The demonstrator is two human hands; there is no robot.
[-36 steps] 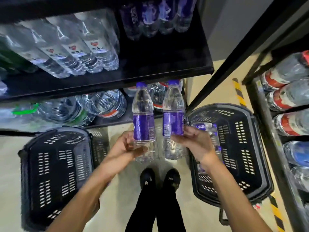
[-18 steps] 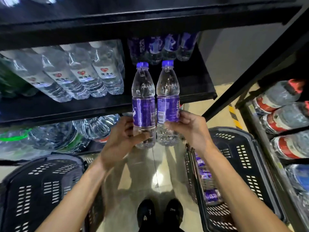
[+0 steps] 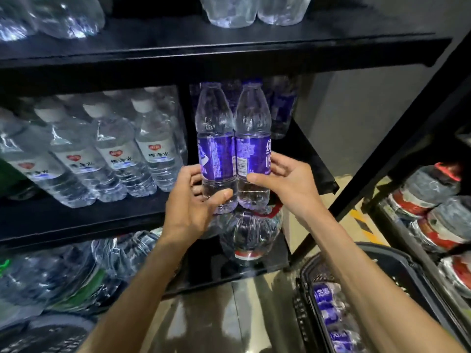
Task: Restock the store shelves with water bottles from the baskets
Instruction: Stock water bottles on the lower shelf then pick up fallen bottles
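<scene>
So the person has two clear plastic water bottles with purple labels and purple caps, both upright and pressed side by side, held up at the front edge of the black middle shelf (image 3: 76, 222). The left hand (image 3: 193, 200) is wrapped round the lower part of the left bottle (image 3: 216, 149), thumb across the front. The right hand (image 3: 288, 184) grips the right bottle (image 3: 252, 149) at its label. That label has a barcode and big white characters, too cut off to read. More purple-labelled bottles (image 3: 283, 108) stand at the back of that shelf. To the left stands a row of white-capped clear bottles (image 3: 155, 149) with a red heart logo and dark script. The black plastic basket (image 3: 382, 253) on the floor at right has more purple-labelled bottles (image 3: 328, 301) lying in it.
</scene>
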